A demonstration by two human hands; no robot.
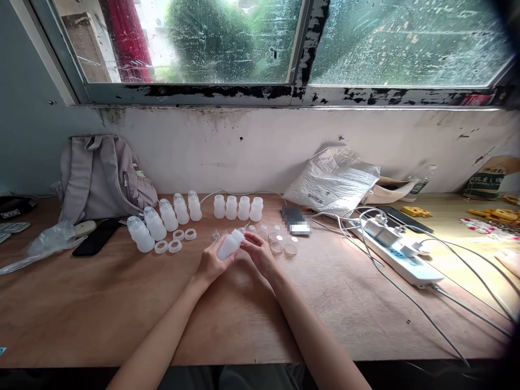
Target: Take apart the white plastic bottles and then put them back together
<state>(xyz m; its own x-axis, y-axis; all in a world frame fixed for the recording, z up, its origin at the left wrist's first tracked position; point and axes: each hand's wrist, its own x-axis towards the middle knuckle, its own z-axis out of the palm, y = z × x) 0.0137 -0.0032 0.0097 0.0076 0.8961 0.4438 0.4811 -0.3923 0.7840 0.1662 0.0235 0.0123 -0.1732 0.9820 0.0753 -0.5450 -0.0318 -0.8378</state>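
Observation:
My left hand (pixel 211 262) is wrapped round a frosted white baby bottle (pixel 229 245), which is tilted with its neck up to the right. At that neck are the bent fingers of my right hand (pixel 259 251); whatever they pinch there is too small to make out. Just beyond my hands lie small clear teats (pixel 215 236), partly hidden. Right of them are clear round caps (pixel 290 249) and small discs (pixel 294 239). White screw rings (pixel 174 246) lie to the left. Behind them stand capped bottles (pixel 153 223) in a slanting row and several open bottles (pixel 244 208).
A grey backpack (pixel 101 179), a plastic bag (pixel 49 241) and a black phone (pixel 96 238) are at the left. A silver mailer bag (pixel 335 179) leans on the wall. A power strip (pixel 402 260) with trailing cables lies at the right, beside yellow parts (pixel 415 211).

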